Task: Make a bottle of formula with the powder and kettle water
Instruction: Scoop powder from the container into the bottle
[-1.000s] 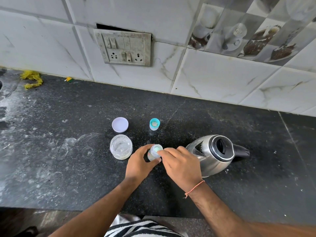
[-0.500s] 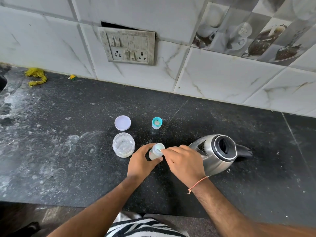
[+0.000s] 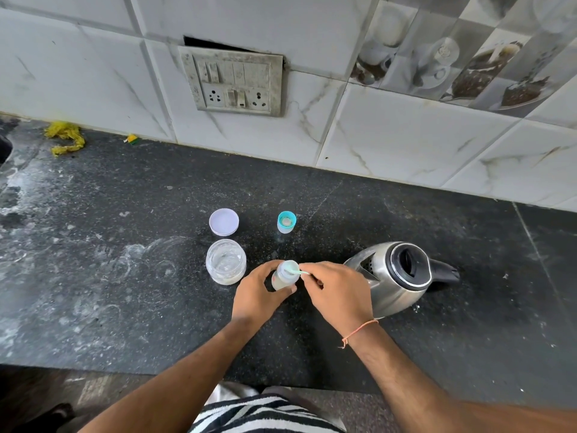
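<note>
Starting at the far left of the black stone counter [image 3: 93, 276], a yellow scrap [image 3: 64, 137] lies against the tiled wall, and a small yellow-green bit [image 3: 132, 139] sits a little to its right. On the wall above hangs a grimy switchboard [image 3: 232, 81] with sockets. Toward the middle of the counter a round white jar lid [image 3: 224, 221] lies flat, and just in front of it stands an open clear jar [image 3: 225, 265] with pale powder at the bottom. Behind and to the right of the jar stands a teal teat cap [image 3: 286, 222], apart from everything else. Beside the jar, the left hand [image 3: 256, 296] curls around the small baby bottle [image 3: 284, 276], thumb on the near side and fingers behind, holding it upright on the counter; the bottle's contents look whitish. Over the bottle's open mouth the right hand [image 3: 338, 295] pinches the handle of a small teal scoop [image 3: 295, 271], whose bowl rests at the rim. An orange thread [image 3: 359, 331] circles the right wrist. Just right of that hand stands a steel electric kettle [image 3: 395, 276], its spout facing the hands and its black handle pointing right.
</note>
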Tool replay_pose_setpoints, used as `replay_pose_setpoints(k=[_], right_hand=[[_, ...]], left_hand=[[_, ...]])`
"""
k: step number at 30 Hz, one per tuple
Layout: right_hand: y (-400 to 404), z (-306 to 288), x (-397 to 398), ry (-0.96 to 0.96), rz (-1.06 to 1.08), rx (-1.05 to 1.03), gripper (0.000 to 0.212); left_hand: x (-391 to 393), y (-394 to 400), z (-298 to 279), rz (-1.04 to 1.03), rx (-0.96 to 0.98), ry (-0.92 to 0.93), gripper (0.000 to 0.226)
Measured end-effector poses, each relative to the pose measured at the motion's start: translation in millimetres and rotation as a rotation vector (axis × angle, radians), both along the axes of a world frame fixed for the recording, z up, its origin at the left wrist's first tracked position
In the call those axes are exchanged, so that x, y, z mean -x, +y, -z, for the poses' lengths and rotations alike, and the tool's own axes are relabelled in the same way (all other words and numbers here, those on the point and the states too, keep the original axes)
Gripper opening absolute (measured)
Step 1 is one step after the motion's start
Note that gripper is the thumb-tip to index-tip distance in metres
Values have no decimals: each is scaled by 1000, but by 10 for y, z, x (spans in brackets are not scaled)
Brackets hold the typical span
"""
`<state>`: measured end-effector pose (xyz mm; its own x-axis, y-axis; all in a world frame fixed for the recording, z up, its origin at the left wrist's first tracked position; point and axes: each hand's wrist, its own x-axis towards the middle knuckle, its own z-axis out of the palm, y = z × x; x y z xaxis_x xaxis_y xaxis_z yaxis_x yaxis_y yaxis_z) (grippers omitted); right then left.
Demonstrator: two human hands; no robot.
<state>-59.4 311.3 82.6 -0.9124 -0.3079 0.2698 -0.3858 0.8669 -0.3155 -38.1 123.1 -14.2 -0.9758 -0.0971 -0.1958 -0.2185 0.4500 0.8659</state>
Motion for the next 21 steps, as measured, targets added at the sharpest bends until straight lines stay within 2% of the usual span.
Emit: replay_pose_setpoints(k=[4, 9, 12, 14, 16, 19, 21], right_hand=[[-33, -55, -39, -264, 294, 303, 23], [-18, -62, 6, -524, 513, 743, 18], [-11, -109, 9, -611, 622, 949, 18], [-13, -117, 3, -635, 647, 1032, 16], [-33, -112, 4, -644, 647, 1082, 16], [-99, -113, 14, -662, 619, 1110, 16], [-162, -119, 35, -668, 587, 1109, 16]], left_hand=[[-4, -13, -5, 4, 15, -20, 63], [16, -16, -3, 22, -8, -51, 67], [32, 8, 1, 15, -21, -65, 67], [29, 19, 23, 8, -38, -66, 70], [13, 14, 58, 10, -61, -70, 81], [-29, -34, 65, 27, -38, -96, 102], [-107, -92, 38, 28, -19, -111, 107]])
